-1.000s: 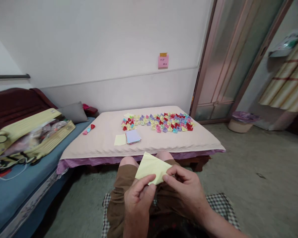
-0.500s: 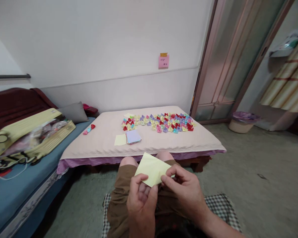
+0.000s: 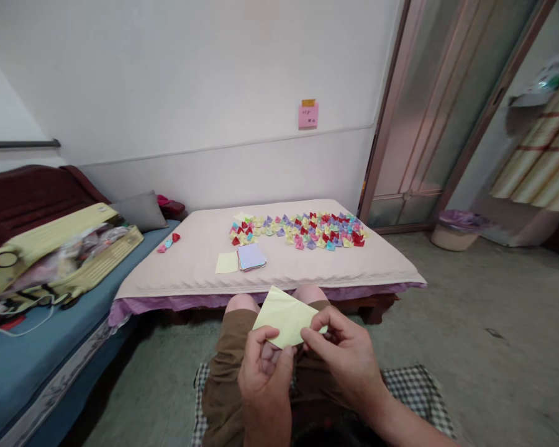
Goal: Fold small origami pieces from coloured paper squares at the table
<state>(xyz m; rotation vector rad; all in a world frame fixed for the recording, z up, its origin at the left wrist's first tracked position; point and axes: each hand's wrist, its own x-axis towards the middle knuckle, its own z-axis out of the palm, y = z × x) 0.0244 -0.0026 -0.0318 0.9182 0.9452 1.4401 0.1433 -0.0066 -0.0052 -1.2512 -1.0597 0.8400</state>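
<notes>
1. We are holding a pale yellow, flat piece of paper (image 3: 284, 316) between our two hands, above our lap, with one corner pointing away from us.
2. With our left hand (image 3: 266, 379) we are gripping the paper's near left edge, the index finger lying over its front and the thumb touching the lower edge; the other fingers are curling underneath.
3. With our right hand (image 3: 347, 354) we are pinching the paper's right corner between thumb and index finger; the rest of that hand is bending inward behind, so we cannot quite tell how the paper is folded there.
4. Just below both hands, brown cloth shorts (image 3: 230, 360) are covering our thighs, and a black-and-white checked cloth (image 3: 417, 388) is showing on either side of us.
5. Beyond our hands, a low table with a cream cloth cover (image 3: 190, 267) is standing across our knees' far side.
6. On it, ahead of the left hand, a square pale yellow sheet (image 3: 226, 263) is lying just beside a lilac-topped stack of square papers (image 3: 251, 256).
7. Farther out, ahead of both hands, many small folded paper pieces in red, yellow, purple, pink and blue (image 3: 327, 238) are sitting close together.
</notes>
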